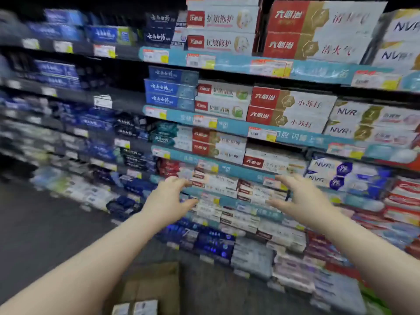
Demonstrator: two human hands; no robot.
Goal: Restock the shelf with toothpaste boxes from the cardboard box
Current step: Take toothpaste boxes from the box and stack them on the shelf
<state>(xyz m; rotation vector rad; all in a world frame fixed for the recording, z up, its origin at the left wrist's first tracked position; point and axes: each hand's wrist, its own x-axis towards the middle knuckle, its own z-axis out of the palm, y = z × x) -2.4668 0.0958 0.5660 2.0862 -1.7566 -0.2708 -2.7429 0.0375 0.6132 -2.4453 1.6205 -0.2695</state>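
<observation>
Both my arms reach forward toward a row of white and red toothpaste boxes [229,185] on a middle shelf. My left hand [169,198] hangs at the row's left end, fingers spread and slightly bent, holding nothing. At the right end my right hand [300,198] mirrors it, fingers spread and empty. Whether either hand touches the boxes I cannot tell, as the view is blurred. Below on the floor stands the brown cardboard box [156,283] with two pale toothpaste boxes [136,308] showing at its near edge.
Shelves [227,128] packed with toothpaste boxes fill the view: blue ones at left, red and gold ones at centre, NVR boxes [354,173] at right. Price tags line the teal shelf edges. Dark floor [45,223] lies at the lower left.
</observation>
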